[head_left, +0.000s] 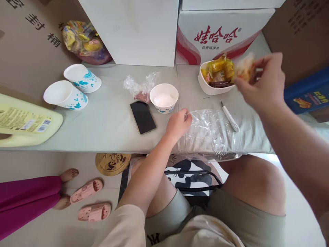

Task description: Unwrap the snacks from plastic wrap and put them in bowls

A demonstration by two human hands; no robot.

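Observation:
My left hand [179, 124] is closed on the corner of a clear plastic bag [205, 132], which lies crumpled flat along the table's front edge. Raised at the right, my right hand [266, 79] pinches a small wrapped snack [245, 68], blurred by motion, with orange-brown food behind clear film. Just left of it stands a white plastic box [214, 90] with yellow-wrapped snacks [221, 68] and dark brown sticks inside. A white utility knife [230, 117] rests beside the bag, its tip pointing away from me. Near my left hand sits a paper bowl [164, 99] with something white in it.
A phone [143, 117] and a clear bag of reddish-brown pieces [142, 90] lie left of the bowl. Two paper cups [66, 96] lean at the left by a yellow jug [28, 121]. Cartons [218, 34] line the back. Another person's legs [31, 197] show at lower left.

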